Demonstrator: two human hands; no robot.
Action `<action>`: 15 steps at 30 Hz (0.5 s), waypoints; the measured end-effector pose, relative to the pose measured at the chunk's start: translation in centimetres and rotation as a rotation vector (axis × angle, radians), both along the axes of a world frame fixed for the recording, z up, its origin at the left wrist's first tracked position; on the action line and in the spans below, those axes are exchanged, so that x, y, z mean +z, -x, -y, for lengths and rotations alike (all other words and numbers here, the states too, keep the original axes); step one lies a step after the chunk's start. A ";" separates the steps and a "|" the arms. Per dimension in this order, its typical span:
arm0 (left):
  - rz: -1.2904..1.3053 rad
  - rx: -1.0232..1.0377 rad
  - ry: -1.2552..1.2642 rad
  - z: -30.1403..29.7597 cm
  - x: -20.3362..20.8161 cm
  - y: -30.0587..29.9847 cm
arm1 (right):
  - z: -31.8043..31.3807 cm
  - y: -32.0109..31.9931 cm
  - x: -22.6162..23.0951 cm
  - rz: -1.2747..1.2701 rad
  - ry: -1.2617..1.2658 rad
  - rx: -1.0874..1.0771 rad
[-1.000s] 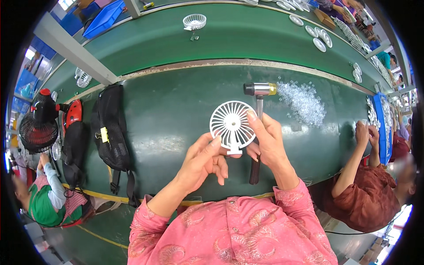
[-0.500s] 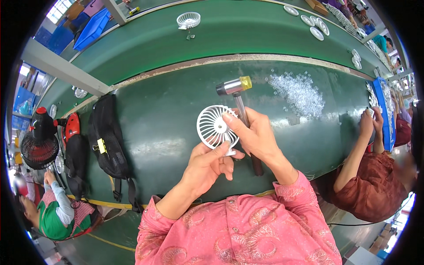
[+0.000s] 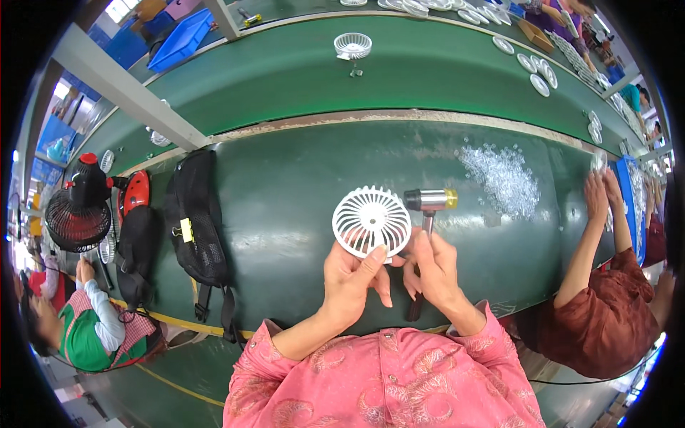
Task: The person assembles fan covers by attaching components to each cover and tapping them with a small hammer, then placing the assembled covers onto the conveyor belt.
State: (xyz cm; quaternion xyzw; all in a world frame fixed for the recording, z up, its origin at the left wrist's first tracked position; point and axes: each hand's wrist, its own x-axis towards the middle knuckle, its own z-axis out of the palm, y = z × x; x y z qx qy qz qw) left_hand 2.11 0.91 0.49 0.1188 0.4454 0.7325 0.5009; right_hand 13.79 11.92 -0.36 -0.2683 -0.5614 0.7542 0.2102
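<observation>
Left hand (image 3: 349, 274) closed on lower rim of white fan grille (image 3: 372, 220), held above green tabletop (image 3: 285, 192). Right hand (image 3: 433, 267) wrapped round small hammer (image 3: 429, 202), fingertips also steadying grille. Risk judged: thin ribs cracked or thumb struck if blow misaligned. Clear pellets (image 3: 504, 178) scattered beyond.

Round white slatted fan grille (image 3: 371, 220), tilted upright above green table.

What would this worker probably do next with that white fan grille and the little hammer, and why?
Probably set the white fan grille flat on the green table and tap it with the small hammer. The left hand holds the grille raised, while the right hand grips the hammer's handle beside it, head up.
</observation>
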 end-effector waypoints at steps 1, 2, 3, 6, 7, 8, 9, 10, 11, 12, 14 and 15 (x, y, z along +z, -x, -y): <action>-0.015 0.005 -0.015 0.1 0.1 -0.1 | 0.3 0.0 -0.1 -0.072 0.013 -0.030; -0.017 0.008 -0.020 0.1 0.1 -0.1 | 0.2 -0.1 -0.4 -0.072 -0.010 -0.023; 0.023 -0.002 -0.040 0.0 0.1 -0.2 | 0.2 -0.1 -0.5 -0.074 -0.015 -0.021; 0.157 -0.003 -0.077 0.3 -0.1 0.1 | 0.2 0.0 -0.7 -0.065 0.006 -0.018; 0.220 0.009 -0.089 0.4 -0.3 0.4 | 0.2 0.0 -0.8 -0.057 0.013 0.008; 0.235 0.002 -0.122 0.4 -0.3 1.0 | 0.1 0.1 -0.7 -0.049 0.020 0.032; 0.234 0.000 -0.123 0.3 -0.3 1.1 | 0.3 0.2 -0.4 -0.077 0.030 0.041; 0.224 0.008 -0.099 0.3 -0.3 1.2 | 0.5 0.5 0.3 -0.078 0.029 0.040; 0.215 0.015 -0.075 0.2 -0.3 1.2 | 0.8 0.7 0.9 -0.015 -0.038 0.041; 0.214 0.013 -0.075 0.2 -0.3 1.4 | 0.9 0.8 1.2 0.048 -0.105 0.040; 0.138 0.022 -0.068 0.1 0.0 1.6 | 0.6 0.8 1.1 0.022 -0.104 -0.025; 0.135 0.043 -0.050 0.0 0.1 1.7 | 0.1 0.4 1.7 0.120 -0.224 0.021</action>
